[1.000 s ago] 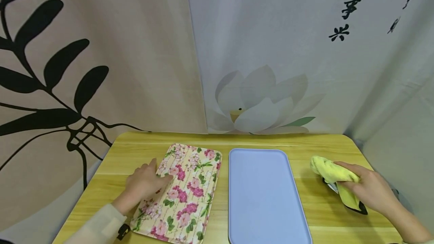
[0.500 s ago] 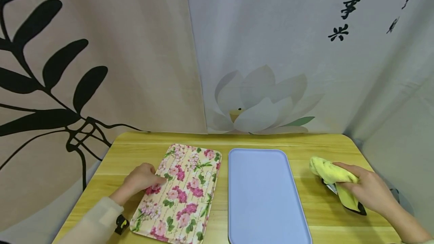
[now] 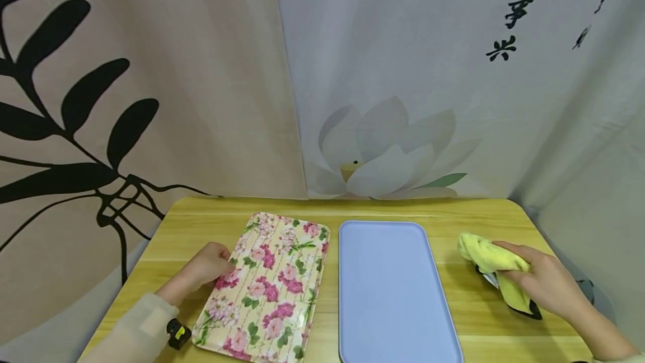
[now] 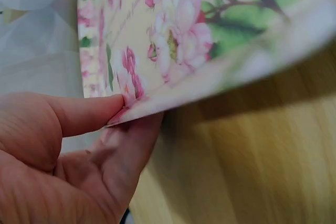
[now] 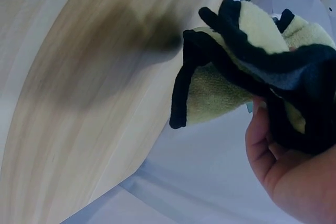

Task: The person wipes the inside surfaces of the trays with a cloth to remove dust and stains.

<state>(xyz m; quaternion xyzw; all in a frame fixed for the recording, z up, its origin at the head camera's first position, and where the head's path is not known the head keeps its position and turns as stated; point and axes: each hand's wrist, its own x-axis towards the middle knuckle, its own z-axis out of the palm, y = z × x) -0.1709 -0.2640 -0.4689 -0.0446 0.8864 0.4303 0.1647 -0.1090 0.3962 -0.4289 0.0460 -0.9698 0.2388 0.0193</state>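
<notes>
A flower-patterned tray (image 3: 274, 290) lies on the left side of the wooden table. My left hand (image 3: 208, 265) pinches its left edge, and the left wrist view shows the thumb on top and fingers (image 4: 131, 150) underneath the tray's rim (image 4: 210, 90). That edge stands raised off the wood, with a shadow below. Toward the right of the table, my right hand (image 3: 546, 276) grips a bunched yellow cloth (image 3: 491, 256) with black trim. In the right wrist view the cloth (image 5: 220, 95) hangs in folds above the wood, fingers (image 5: 257, 140) curled round it.
A plain blue tray (image 3: 393, 290) lies flat between the flowered tray and the cloth. The wooden table (image 3: 443, 212) ends at a printed curtain (image 3: 227, 99) behind it. A small black-and-yellow object (image 3: 178, 334) is at my left sleeve.
My left hand has drawn back from over the flowered tray to its left edge and now pinches it, and that edge has risen slightly. The right hand keeps its hold on the cloth.
</notes>
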